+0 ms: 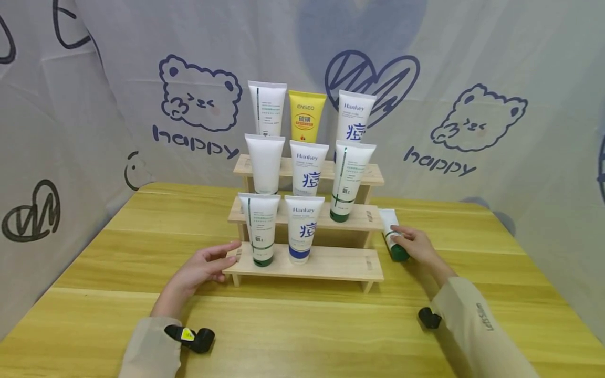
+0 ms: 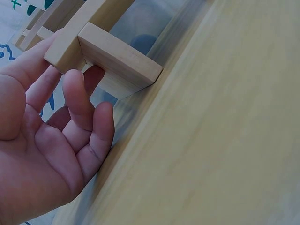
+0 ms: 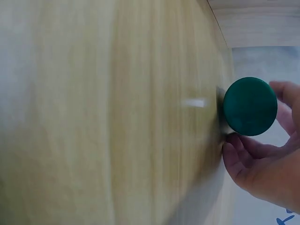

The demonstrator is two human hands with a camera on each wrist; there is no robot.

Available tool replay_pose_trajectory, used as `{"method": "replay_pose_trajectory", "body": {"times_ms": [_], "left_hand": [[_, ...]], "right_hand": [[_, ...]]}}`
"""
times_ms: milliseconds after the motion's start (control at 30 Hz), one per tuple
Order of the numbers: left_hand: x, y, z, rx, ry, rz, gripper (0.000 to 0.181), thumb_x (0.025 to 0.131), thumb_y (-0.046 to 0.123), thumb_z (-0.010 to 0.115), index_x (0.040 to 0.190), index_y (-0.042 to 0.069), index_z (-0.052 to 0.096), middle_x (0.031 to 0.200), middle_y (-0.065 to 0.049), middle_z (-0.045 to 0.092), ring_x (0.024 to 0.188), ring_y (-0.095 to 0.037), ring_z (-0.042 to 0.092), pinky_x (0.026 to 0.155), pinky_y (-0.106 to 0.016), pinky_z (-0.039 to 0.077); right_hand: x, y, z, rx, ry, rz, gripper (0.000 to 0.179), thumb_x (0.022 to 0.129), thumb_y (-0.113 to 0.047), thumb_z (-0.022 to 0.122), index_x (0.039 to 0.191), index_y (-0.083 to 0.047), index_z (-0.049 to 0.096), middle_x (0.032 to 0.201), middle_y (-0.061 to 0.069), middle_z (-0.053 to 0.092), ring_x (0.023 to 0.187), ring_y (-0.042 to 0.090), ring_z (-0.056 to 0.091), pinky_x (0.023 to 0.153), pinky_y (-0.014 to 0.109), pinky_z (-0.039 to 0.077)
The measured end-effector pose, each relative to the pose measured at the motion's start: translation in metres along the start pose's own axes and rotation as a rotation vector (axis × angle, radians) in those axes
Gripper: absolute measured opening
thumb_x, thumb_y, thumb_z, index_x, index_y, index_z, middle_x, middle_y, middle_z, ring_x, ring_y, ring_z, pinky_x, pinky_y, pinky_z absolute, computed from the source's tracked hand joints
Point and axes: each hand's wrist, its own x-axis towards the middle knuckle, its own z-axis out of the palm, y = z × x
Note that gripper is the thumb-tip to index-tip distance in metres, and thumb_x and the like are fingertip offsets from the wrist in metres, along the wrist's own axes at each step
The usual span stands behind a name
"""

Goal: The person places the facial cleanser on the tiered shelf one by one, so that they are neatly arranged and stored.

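Observation:
A three-tier wooden display stand (image 1: 340, 264) stands mid-table. My left hand (image 1: 198, 270) pinches the left end of its lowest shelf; in the left wrist view the fingers curl at the shelf's corner (image 2: 70, 44). To the right of the stand, a white squeeze tube (image 1: 387, 218) with a green cap (image 3: 251, 107) lies tilted at the table, its cap toward me. My right hand (image 1: 418, 247) grips it from the right, fingers on either side. On the lowest shelf stand a green-capped white tube (image 1: 263, 226) and a Hankey tube (image 1: 302, 223) with a blue band.
Three tubes stand on the middle shelf, among them a plain white one (image 1: 266, 165). Behind them on the top shelf, a yellow tube (image 1: 307, 113) stands between two white ones. A printed curtain (image 1: 283, 42) hangs behind the wooden table (image 1: 302, 331).

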Motion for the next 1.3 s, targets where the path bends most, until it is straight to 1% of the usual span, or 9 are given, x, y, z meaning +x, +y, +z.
{"method": "replay_pose_trajectory", "body": {"times_ms": [167,233,333,467,700,833,1033,1167,1300], "left_hand": [[0.001,-0.001,0.000,0.001,0.001,0.001,0.056,0.087,0.023,0.060,0.134,0.003,0.039,0.123,-0.017,0.042,0.058,-0.010,0.049,0.059,-0.023,0.047],[0.000,-0.001,0.000,-0.001,0.003,-0.003,0.056,0.086,0.023,0.061,0.134,0.003,0.039,0.122,-0.017,0.042,0.058,-0.010,0.049,0.059,-0.023,0.047],[0.000,-0.001,0.000,0.000,0.006,-0.007,0.056,0.086,0.024,0.061,0.134,0.003,0.040,0.122,-0.017,0.043,0.058,-0.010,0.049,0.059,-0.023,0.047],[0.001,-0.002,-0.001,-0.003,0.005,-0.008,0.056,0.087,0.023,0.060,0.134,0.003,0.039,0.124,-0.018,0.041,0.058,-0.010,0.049,0.058,-0.023,0.047],[0.001,-0.001,0.000,0.003,0.003,-0.006,0.056,0.087,0.024,0.060,0.135,0.004,0.039,0.127,-0.019,0.040,0.059,-0.010,0.048,0.059,-0.023,0.047],[0.001,-0.001,0.000,0.003,0.004,-0.008,0.056,0.086,0.025,0.061,0.134,0.004,0.039,0.126,-0.018,0.041,0.059,-0.011,0.049,0.060,-0.024,0.047],[0.002,-0.001,-0.001,-0.002,0.003,-0.011,0.057,0.086,0.026,0.061,0.134,0.006,0.040,0.125,-0.017,0.041,0.060,-0.011,0.049,0.060,-0.024,0.047],[0.001,-0.001,-0.001,-0.001,-0.001,-0.005,0.056,0.086,0.024,0.060,0.135,0.004,0.039,0.126,-0.018,0.040,0.059,-0.011,0.048,0.059,-0.023,0.047],[0.001,-0.001,-0.001,0.001,-0.001,-0.001,0.056,0.087,0.023,0.060,0.135,0.004,0.039,0.126,-0.018,0.041,0.059,-0.010,0.048,0.059,-0.023,0.047]], "right_hand": [[-0.001,-0.003,0.000,0.038,0.021,0.077,0.042,0.090,-0.016,0.051,0.126,0.005,0.047,0.121,0.031,0.046,0.105,0.036,0.048,0.073,0.026,0.046],[-0.001,-0.005,0.000,0.051,0.028,0.117,0.042,0.088,-0.016,0.054,0.124,0.005,0.049,0.119,0.030,0.047,0.097,0.031,0.052,0.069,0.025,0.046],[-0.002,-0.009,-0.001,0.085,0.033,0.172,0.043,0.085,-0.014,0.057,0.122,0.007,0.051,0.090,0.021,0.059,0.071,0.019,0.053,0.060,0.025,0.045],[-0.006,-0.011,-0.003,0.240,-0.007,0.236,0.048,0.083,-0.010,0.057,0.126,0.007,0.043,0.065,0.000,0.051,0.050,0.008,0.045,0.050,0.025,0.045],[-0.015,-0.007,-0.011,0.513,-0.087,0.293,0.058,0.087,-0.007,0.050,0.136,0.004,0.021,0.073,-0.001,0.057,0.059,0.009,0.057,0.052,0.025,0.049],[-0.021,-0.009,-0.017,0.635,-0.088,0.328,0.066,0.087,-0.006,0.050,0.138,0.000,0.009,0.073,0.001,0.057,0.060,0.010,0.057,0.052,0.025,0.049],[-0.027,-0.014,-0.022,0.828,-0.083,0.294,0.079,0.084,0.003,0.047,0.138,-0.014,-0.008,0.081,0.006,0.055,0.066,0.014,0.059,0.052,0.028,0.050],[-0.031,-0.017,-0.023,0.793,-0.065,0.228,0.091,0.082,0.007,0.045,0.139,-0.023,-0.020,0.100,0.017,0.045,0.070,0.015,0.059,0.053,0.026,0.049],[-0.035,-0.019,-0.020,0.732,-0.029,0.174,0.097,0.081,0.008,0.045,0.138,-0.030,-0.023,0.122,0.031,0.023,0.076,0.013,0.056,0.055,0.024,0.049]]}}
